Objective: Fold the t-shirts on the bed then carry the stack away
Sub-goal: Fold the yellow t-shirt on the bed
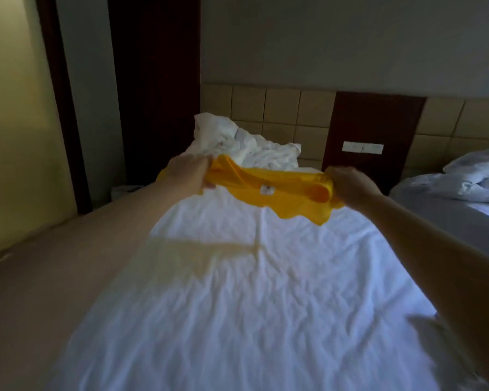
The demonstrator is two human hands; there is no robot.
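Yellow t-shirt (268,183) stretched btwn left hand (191,176) & right hand (350,184) (above bed (237,306)).

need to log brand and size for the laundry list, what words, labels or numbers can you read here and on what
No text here can be read.
White tag inside the neck of the yellow t-shirt, held between left hand and right hand: a small dark mark, too blurred to read.
White switch plate on the dark wall panel: no lettering shows.
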